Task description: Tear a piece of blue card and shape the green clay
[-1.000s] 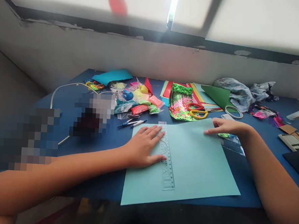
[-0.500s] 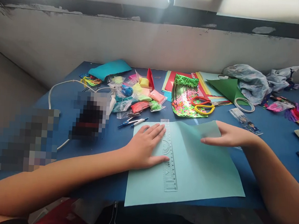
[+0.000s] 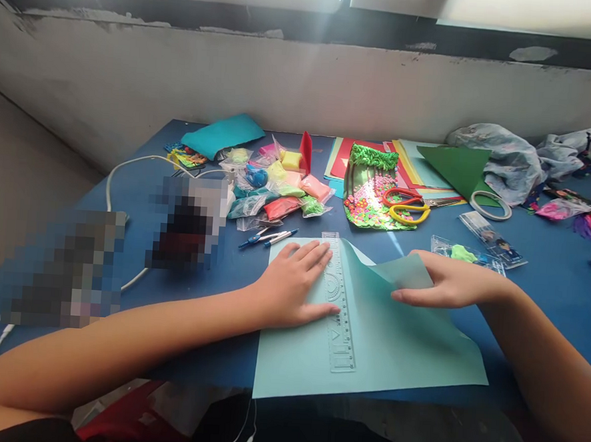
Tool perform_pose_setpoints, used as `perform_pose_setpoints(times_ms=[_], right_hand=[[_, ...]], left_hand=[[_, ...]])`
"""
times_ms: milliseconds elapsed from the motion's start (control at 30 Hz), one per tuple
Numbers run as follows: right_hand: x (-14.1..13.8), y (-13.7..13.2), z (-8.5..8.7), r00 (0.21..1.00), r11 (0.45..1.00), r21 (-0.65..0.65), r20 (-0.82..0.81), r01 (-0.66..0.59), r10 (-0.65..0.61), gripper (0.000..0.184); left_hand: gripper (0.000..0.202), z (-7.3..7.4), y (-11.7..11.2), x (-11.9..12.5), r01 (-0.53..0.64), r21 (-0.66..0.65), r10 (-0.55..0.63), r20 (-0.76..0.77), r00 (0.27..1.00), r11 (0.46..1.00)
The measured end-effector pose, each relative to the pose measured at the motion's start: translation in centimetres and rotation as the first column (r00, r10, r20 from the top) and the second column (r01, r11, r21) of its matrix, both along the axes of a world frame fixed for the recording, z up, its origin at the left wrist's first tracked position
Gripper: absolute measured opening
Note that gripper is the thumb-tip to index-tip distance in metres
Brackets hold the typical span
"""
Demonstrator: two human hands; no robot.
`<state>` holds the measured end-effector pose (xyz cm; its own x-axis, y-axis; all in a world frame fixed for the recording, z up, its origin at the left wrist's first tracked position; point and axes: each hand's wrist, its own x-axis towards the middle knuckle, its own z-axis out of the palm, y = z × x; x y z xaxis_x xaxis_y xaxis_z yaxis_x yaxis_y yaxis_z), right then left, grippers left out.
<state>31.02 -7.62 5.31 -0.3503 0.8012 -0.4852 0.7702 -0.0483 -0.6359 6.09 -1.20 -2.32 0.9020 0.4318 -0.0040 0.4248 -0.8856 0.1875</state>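
Observation:
A sheet of light teal paper (image 3: 297, 361) lies at the table's front edge. A clear plastic ruler (image 3: 341, 344) rests on it, running from front to back. My left hand (image 3: 296, 284) lies flat with fingers spread, pressing on the ruler and the paper left of it. My right hand (image 3: 439, 280) grips the sheet's far right part between thumb and fingers, its fingers partly hidden behind the paper. That part is lifted and bent up along the ruler's right edge, while the near part stays flat.
A compass (image 3: 259, 237) and a pen (image 3: 280, 239) lie beyond my left hand. Behind are bags of coloured clay (image 3: 281, 207), a sequin bag (image 3: 370, 192), scissors (image 3: 406, 208), coloured papers (image 3: 339, 158) and a tape roll (image 3: 491, 205). A packet (image 3: 466, 253) lies behind my right hand.
My right hand has pulled the paper's far right part a little further up and toward me, uncovering a packet behind it. The left hand stays on the ruler. The view has shifted slightly.

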Motion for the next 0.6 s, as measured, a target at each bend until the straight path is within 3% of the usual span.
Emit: perform_pose_setpoints(times_ms=[333,600], right_hand=[[0.1,-0.79,-0.68,0.973,0.998,0.057,0.231,-0.028,0.014,0.048],[-0.43,-1.01,-0.6,0.987,0.981,0.117,0.041,-0.158,0.154,0.041]], left_hand=[[0.088,-0.19,-0.03,0.03,0.019,0.052,-0.02,0.011,1.0,0.998],[0.088,-0.11,-0.08,0.1,0.018,0.083,-0.019,0.007,1.0,0.996]])
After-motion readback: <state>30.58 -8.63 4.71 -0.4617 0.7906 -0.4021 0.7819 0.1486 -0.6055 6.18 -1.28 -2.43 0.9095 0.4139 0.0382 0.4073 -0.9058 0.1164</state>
